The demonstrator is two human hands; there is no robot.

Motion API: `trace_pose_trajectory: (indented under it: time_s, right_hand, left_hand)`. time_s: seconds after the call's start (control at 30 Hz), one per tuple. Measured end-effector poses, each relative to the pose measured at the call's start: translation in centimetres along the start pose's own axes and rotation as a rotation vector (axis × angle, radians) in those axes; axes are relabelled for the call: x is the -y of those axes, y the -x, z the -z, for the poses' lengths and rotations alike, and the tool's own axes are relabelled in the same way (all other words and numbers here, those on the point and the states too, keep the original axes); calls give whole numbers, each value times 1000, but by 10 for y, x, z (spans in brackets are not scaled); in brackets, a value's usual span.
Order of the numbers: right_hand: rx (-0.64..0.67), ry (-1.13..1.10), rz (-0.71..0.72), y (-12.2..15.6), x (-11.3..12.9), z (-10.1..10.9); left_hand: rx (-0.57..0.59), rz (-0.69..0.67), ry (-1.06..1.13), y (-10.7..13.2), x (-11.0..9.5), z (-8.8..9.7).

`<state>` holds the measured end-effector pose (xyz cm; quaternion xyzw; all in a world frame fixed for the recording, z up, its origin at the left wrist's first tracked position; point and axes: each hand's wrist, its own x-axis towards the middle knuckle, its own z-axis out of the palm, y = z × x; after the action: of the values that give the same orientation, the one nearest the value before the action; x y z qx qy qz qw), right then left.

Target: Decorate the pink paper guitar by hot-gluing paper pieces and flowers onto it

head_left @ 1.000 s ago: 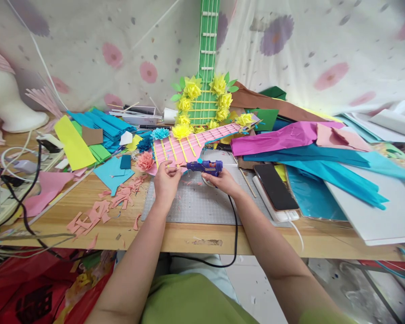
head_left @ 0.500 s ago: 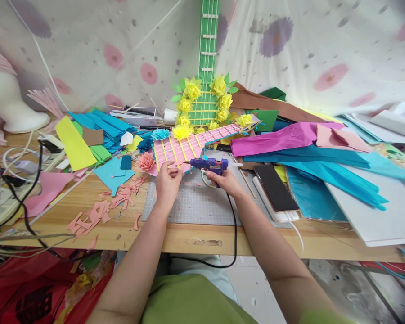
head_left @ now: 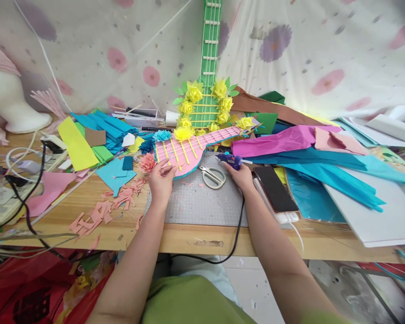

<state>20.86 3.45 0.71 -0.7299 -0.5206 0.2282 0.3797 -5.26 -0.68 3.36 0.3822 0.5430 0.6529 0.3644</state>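
Note:
My right hand [head_left: 241, 176] is closed around a blue glue gun [head_left: 230, 160], its nozzle pointing left and its black cord hanging over the table edge. At the lower left end of a pink paper guitar [head_left: 186, 155], my left hand [head_left: 161, 181] has its thumb and fingers pinched together. What they hold, if anything, is too small to make out. The guitar has yellow bars, white strings and a blue edge. A coral paper flower [head_left: 147, 162] sits at its left side, near a light blue one [head_left: 162, 135]. Scissors [head_left: 213, 177] lie between my hands on the grey cutting mat [head_left: 202, 207].
Behind stands a green guitar [head_left: 207, 67] with yellow flowers. Coral paper scraps [head_left: 97, 216] and a power strip [head_left: 50, 157] with cords are on the left. A phone [head_left: 276, 189], a white power bank [head_left: 283, 217] and folded crepe paper [head_left: 283, 139] lie to the right.
My right hand has moved the glue gun right, away from my left hand, uncovering the scissors. My left hand has shifted slightly left and down, still pinched.

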Motion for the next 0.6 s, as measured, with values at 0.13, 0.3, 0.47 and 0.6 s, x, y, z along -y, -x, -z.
trace_pose_trajectory:
  time_s: [0.13, 0.3, 0.47, 0.6]
  right_hand:
    - [-57, 32, 62, 3, 5, -1]
    - [-537, -65, 351, 16, 29, 17]
    - [-492, -127, 597, 45, 79, 15]
    - [159, -373, 527, 70, 116, -34]
  left_hand:
    - [-50, 25, 98, 0, -1, 0]
    - [-111, 60, 148, 2, -2, 4]
    - [-116, 140, 170, 6, -7, 5]
    - [-159, 195, 180, 8, -12, 5]
